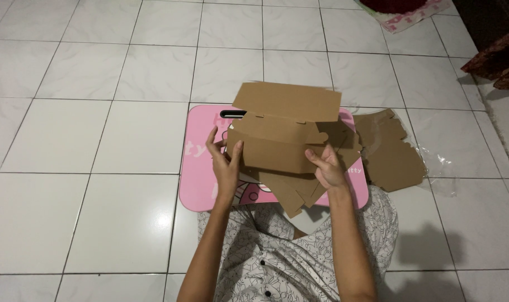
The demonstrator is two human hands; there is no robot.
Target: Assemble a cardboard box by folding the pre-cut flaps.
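Note:
A brown cardboard box blank, partly folded, is held up over a pink lap table. My left hand grips its left end, thumb on the front panel. On the right end, my right hand holds the lower flap with fingers curled under it. The upper panel stands raised behind the folded front. More flat cardboard pieces lie under the box on the table.
A stack of flat brown cardboard blanks lies on clear plastic wrap to the right. White floor tiles surround the table. A pink patterned cloth and dark fabric sit at the top right.

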